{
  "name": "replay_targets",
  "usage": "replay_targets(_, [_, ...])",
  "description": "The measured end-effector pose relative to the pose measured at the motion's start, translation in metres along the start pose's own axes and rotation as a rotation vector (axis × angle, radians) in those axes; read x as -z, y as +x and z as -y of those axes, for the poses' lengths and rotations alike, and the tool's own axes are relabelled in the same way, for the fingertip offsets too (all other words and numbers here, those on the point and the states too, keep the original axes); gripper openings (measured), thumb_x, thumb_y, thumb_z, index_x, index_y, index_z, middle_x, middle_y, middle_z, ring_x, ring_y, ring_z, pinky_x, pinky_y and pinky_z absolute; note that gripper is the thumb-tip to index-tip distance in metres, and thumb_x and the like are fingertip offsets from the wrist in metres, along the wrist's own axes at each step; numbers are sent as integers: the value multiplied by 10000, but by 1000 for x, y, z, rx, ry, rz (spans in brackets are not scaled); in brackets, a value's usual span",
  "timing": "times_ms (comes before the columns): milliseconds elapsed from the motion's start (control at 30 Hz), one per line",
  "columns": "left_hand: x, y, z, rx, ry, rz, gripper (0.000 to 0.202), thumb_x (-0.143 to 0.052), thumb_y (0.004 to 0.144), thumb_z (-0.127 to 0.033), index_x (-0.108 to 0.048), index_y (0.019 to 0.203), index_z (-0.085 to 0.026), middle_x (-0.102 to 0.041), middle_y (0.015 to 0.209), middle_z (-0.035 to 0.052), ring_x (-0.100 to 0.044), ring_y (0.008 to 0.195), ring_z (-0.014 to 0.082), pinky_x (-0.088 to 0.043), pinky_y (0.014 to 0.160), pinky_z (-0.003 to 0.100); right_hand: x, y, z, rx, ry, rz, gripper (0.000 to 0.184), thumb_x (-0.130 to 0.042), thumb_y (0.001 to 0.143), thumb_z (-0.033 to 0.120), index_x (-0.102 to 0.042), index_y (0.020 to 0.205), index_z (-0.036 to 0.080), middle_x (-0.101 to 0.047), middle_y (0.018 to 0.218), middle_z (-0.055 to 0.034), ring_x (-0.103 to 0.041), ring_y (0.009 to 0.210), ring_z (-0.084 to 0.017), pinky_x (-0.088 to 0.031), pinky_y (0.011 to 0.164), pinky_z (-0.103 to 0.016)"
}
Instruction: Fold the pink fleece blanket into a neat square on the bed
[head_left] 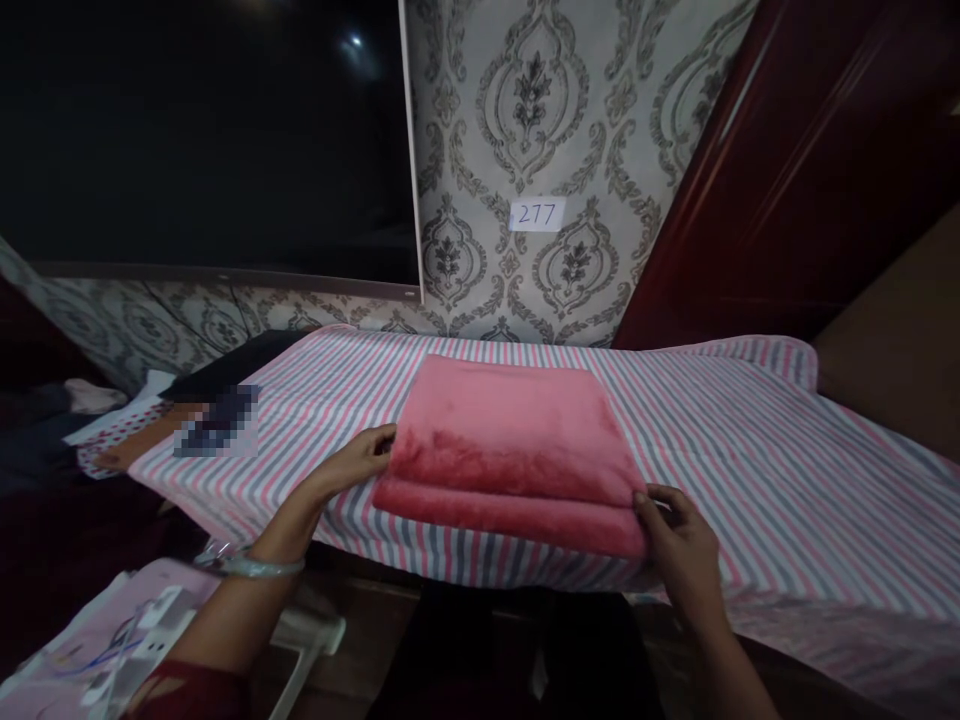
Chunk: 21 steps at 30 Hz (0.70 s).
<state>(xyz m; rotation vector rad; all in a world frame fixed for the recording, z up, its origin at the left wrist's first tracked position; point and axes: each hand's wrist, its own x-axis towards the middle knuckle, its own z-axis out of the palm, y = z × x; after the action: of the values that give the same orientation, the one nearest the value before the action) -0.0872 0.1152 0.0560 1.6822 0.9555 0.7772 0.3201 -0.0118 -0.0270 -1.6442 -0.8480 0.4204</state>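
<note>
We hold the blanket at both sides, with our left hand at its left edge and our right hand at its right edge, near the front corner. Our left fingers are closed on that edge; our right thumb and forefinger pinch theirs, the other fingers curled. The blanket is pink and plush, folded into a rough rectangle, with a second layer showing along its front. It lies flat on the striped sheet, which spreads out beneath it to both sides. Behind the blanket we see the patterned wall with a card marked 277. Behind and left of it is a dark TV; behind and right, a dark red panel. We see a pale bracelet on our left wrist, in front and left of the blanket.
</note>
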Motion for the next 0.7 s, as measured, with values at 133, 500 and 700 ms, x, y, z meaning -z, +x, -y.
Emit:
replay_targets(133, [2,-6,6,25,32,-23,327,-806,651,-344,-768,935,-188,-715,896,68,-648,955,277,-525,861,351,0,-4,1,81,-76,-41,510,-682,633,671,-675,839,205,-654,663,-39,-592,610,-216,-456,583,-327])
replay_targets(500, [3,-10,27,-13,-209,-197,393,-803,697,-490,-772,956,-196,-730,965,70,-650,989,256,-500,896,337,15,13,-5,277,-165,-177,399,-548,797,595,-651,808,210,-644,773,-61,-586,656,-204,-477,665,-351])
replay_targets(700, [9,-20,42,127,-315,-182,461,-834,655,-505,-763,978,-184,-739,976,95,-664,942,259,-513,849,341,10,3,-16,76,71,-37,436,-637,753,618,-642,902,208,-669,776,-43,-631,682,-209,-492,627,-324])
